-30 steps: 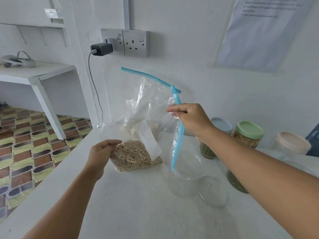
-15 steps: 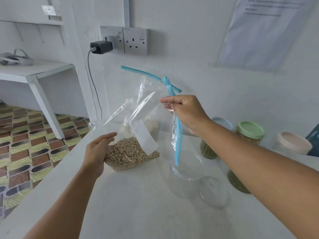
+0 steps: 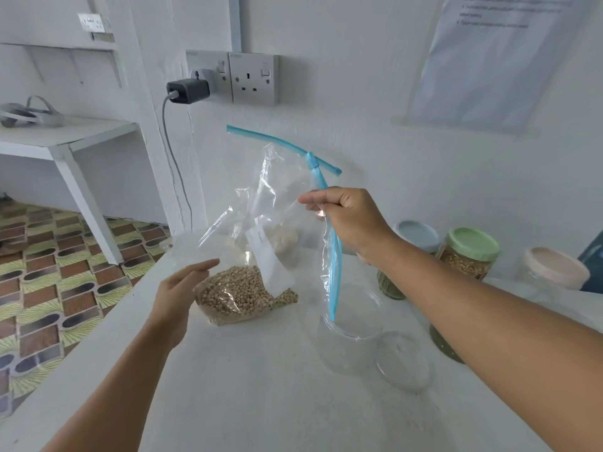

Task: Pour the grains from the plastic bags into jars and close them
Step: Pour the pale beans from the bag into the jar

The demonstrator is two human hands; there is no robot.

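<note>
1. White walls back a white tabletop; a double wall socket carries a dark charger, and a printed sheet hangs at the upper right, its lines too blurred to read.
2. Held up by its mouth, the plastic bag has its weight low: the grains are gathered in the bottom corner, which rests on the tabletop just left of the empty jar.
3. Right hand: its grip is closed, pinching the bag's edge below the blue zip strip; one side of the strip droops toward the jar's mouth, which suggests the bag is open and being lined up to pour.
4. Left hand: fingers straight and relaxed beside the grain-filled corner, gripping nothing, probably ready to lift or steady that end.
5. Beside the jar lies what looks like its clear lid, off so the grains can go in.
6. Further right stand closed jars with a blue lid, a green lid and a pink lid, likely done.
7. Writing: a white label on the bag bears a short handwritten word, too faint to make out.
</note>
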